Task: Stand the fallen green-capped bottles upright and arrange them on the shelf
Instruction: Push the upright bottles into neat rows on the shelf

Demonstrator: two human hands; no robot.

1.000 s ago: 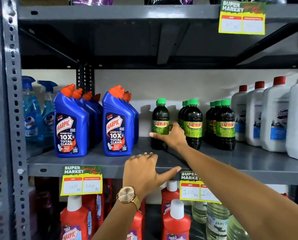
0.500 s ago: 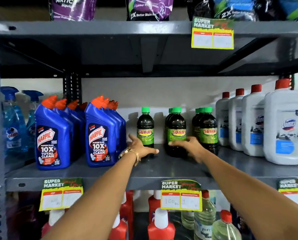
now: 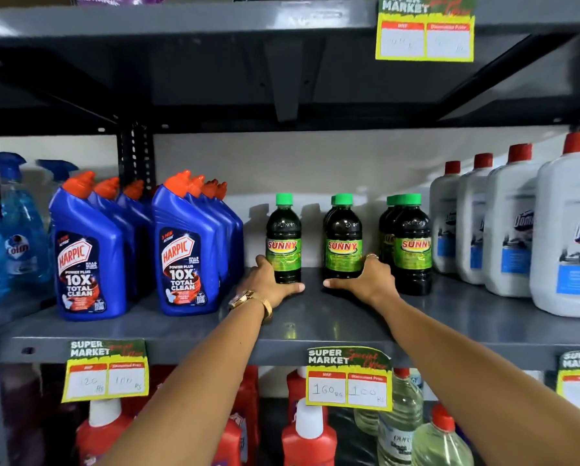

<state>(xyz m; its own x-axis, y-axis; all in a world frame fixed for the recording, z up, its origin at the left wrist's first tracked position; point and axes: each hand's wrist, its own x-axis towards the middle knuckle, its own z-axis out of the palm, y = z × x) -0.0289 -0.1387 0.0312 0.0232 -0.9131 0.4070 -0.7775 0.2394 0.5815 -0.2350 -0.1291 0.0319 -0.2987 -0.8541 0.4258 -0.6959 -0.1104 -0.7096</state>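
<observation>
Dark green-capped Sunny bottles stand upright in three columns on the grey middle shelf (image 3: 315, 317). My left hand (image 3: 268, 284) wraps the base of the leftmost bottle (image 3: 283, 237), thumb in front. My right hand (image 3: 366, 280) holds the base of the middle bottle (image 3: 343, 240), which has another bottle behind it. The right column (image 3: 411, 243) stands untouched just beside my right hand, with more bottles behind its front one.
Blue Harpic bottles (image 3: 184, 257) stand in rows left of the Sunny bottles, blue spray bottles (image 3: 16, 237) further left. White red-capped jugs (image 3: 514, 230) line the right. Price tags (image 3: 349, 378) hang on the shelf edge; red and clear bottles fill the shelf below.
My left hand rose from the shelf's front edge to the leftmost bottle's base. My right hand shifted from the leftmost bottle to the middle bottle's base. The camera moved closer.
</observation>
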